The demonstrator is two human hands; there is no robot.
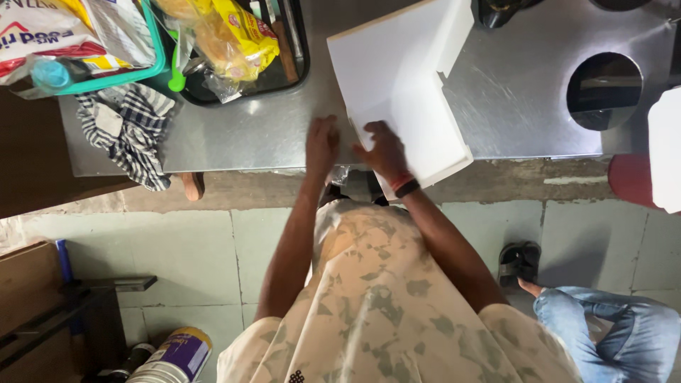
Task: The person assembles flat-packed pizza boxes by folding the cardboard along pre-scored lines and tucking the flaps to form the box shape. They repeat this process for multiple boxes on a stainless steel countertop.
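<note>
The right grip (384, 150) lies flat with its fingers spread on the near edge of a white folded board (397, 92), pressing it down onto the steel table (234, 135); it pinches nothing. A dark band sits on that wrist. The board runs away from this grip toward the far side of the table, one flap standing up along its right edge, and its near corner hangs past the table's edge.

The left grip (323, 144) rests just beside the right one, fingers loosely together, touching the bare table right at the board's left edge. Whether it touches the board itself cannot be told.

Well to the left of the left grip lies a checked cloth (128, 131), draped over the table's edge. Beyond it stand a black tray (301, 50) with a yellow packet (237, 32) and a green basket (156, 60).

To the right of the right grip, a round hole (604, 91) opens in the table.
</note>
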